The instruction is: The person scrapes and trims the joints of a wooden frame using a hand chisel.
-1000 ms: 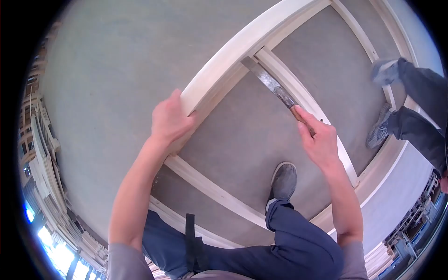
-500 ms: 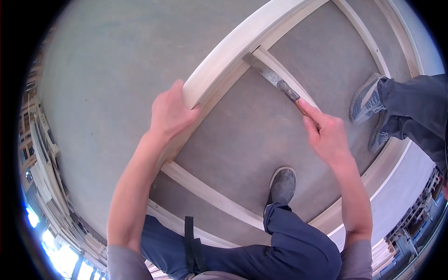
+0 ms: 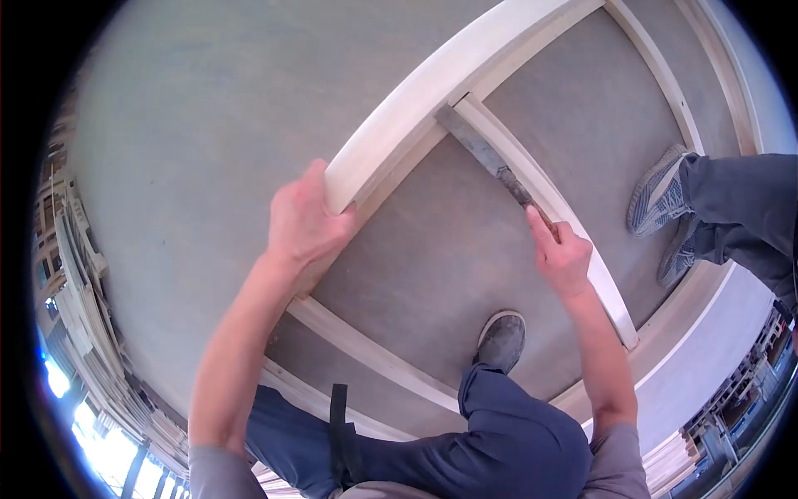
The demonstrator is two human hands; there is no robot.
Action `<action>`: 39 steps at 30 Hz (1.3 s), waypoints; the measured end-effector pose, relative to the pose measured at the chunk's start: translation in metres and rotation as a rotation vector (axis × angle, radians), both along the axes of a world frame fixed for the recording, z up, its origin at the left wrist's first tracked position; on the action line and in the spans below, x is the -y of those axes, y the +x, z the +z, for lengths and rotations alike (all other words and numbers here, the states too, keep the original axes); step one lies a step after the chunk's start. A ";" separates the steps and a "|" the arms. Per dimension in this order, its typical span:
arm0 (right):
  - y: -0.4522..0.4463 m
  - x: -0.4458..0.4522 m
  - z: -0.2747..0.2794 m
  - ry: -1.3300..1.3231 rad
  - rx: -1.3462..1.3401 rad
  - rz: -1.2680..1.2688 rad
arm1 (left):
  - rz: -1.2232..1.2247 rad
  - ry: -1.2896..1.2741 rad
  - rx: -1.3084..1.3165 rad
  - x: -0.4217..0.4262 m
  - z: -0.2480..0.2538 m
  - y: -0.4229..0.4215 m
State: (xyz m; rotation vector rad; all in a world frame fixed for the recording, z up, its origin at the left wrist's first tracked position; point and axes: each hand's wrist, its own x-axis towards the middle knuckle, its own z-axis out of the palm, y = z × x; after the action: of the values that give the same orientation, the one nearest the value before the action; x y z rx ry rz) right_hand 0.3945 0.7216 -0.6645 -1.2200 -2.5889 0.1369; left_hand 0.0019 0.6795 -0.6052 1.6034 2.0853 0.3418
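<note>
My left hand (image 3: 307,209) is closed around the edge of a long pale wooden rail (image 3: 432,71), part of a ladder-like frame. In my right hand (image 3: 564,259) is the brown handle of a flat-bladed scraper (image 3: 482,150) with a dull grey metal blade. Its tip is at the inner side of the rail, close to the joint with a crosspiece (image 3: 532,162). Whether the tip touches the wood I cannot tell. The blade lies nearly alongside that crosspiece.
Further crosspieces (image 3: 374,353) span the frame to an opposite rail (image 3: 657,333). My shoe (image 3: 502,339) stands on the grey floor (image 3: 399,249) inside the frame. Another person's shoes (image 3: 657,190) and trousers (image 3: 748,200) are at right. Stacked timber (image 3: 91,324) lines the left.
My right hand has moved down and slightly left, bringing the scraper closer alongside the crosspiece. My left hand still grips the rail. The view has shifted slightly.
</note>
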 end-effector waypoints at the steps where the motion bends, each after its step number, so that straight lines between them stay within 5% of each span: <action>1: 0.003 0.007 0.002 0.062 0.059 0.013 | -0.003 0.003 -0.001 0.003 -0.002 0.000; 7: -0.005 -0.008 0.059 -0.266 -0.182 -0.107 | 0.014 -0.020 0.040 0.002 0.000 -0.001; 22: -0.042 -0.056 0.127 -0.482 0.041 -0.150 | -0.036 -0.152 0.077 -0.021 0.003 0.001; 28: -0.035 -0.046 0.113 -0.438 -0.031 -0.150 | -0.024 -0.089 0.031 -0.016 0.003 0.005; 34: -0.004 -0.004 0.005 -0.305 -0.300 -0.167 | -0.032 -0.030 -0.013 -0.014 0.000 0.007; 39: -0.019 0.018 0.001 -0.761 -0.613 -0.369 | -0.051 -0.046 0.054 -0.012 0.002 -0.007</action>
State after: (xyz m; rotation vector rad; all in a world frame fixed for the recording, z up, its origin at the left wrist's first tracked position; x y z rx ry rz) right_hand 0.3751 0.7040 -0.6635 -1.5338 -1.7650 1.2768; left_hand -0.0053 0.6920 -0.6029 1.5993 1.9939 0.3138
